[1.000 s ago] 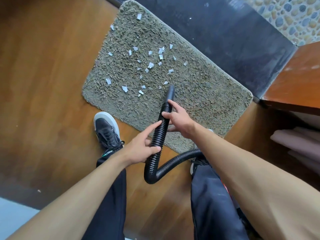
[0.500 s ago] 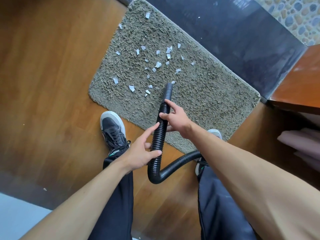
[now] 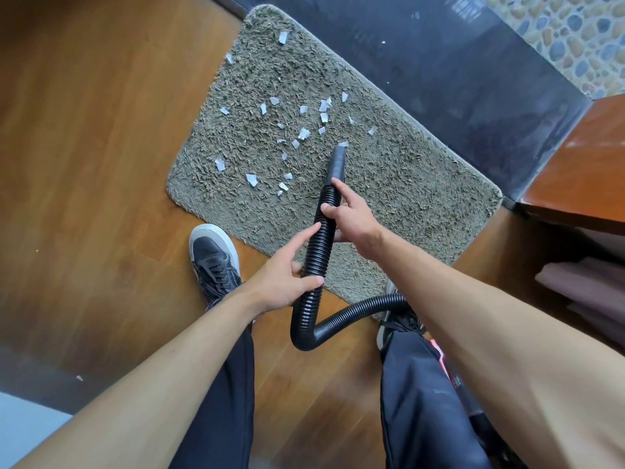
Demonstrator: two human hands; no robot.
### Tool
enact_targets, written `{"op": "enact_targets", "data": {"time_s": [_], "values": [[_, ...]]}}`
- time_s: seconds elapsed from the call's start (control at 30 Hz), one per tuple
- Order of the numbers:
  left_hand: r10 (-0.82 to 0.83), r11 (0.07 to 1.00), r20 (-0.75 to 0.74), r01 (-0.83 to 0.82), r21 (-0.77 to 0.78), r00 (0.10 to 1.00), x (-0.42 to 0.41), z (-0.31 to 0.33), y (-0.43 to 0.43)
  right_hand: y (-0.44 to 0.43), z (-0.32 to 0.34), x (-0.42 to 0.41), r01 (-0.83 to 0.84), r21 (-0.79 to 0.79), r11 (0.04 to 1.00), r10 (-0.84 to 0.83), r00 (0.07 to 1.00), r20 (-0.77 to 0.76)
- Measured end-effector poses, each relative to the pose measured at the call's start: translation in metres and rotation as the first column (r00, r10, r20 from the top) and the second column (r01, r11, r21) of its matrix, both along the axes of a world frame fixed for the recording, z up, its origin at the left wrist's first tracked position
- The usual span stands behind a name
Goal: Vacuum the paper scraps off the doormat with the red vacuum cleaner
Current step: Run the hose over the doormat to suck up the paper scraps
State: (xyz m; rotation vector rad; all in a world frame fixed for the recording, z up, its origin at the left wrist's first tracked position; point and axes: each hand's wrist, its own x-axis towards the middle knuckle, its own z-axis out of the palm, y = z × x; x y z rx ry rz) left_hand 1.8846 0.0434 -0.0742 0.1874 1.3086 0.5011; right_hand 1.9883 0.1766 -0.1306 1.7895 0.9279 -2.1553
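The paper scraps (image 3: 304, 133) lie scattered mid-doormat (image 3: 422, 204), one right at the nozzle (image 3: 338, 160). Your right hand (image 3: 351, 218) and left hand (image 3: 284, 282) both grip the hose (image 3: 316, 252). Sweep the tip low and slowly leftward.

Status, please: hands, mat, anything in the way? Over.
Left hand, right hand both grip hose. Nozzle at a scrap on mat; more scraps lie left of it. Nothing blocking nozzle.

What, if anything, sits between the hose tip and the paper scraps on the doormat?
Nothing visible. The tip of the hose sits by one scrap; the other paper scraps lie on open doormat left of it and beyond.
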Motion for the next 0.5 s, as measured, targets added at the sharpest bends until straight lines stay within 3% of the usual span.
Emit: {"op": "enact_targets", "data": {"time_s": [0.5], "values": [[-0.107,0.994,-0.006,0.108,0.036,0.994,0.010,-0.009,0.044,0.032,-0.003,0.026,0.088,0.106,0.990,-0.092,0.995,0.034]]}}
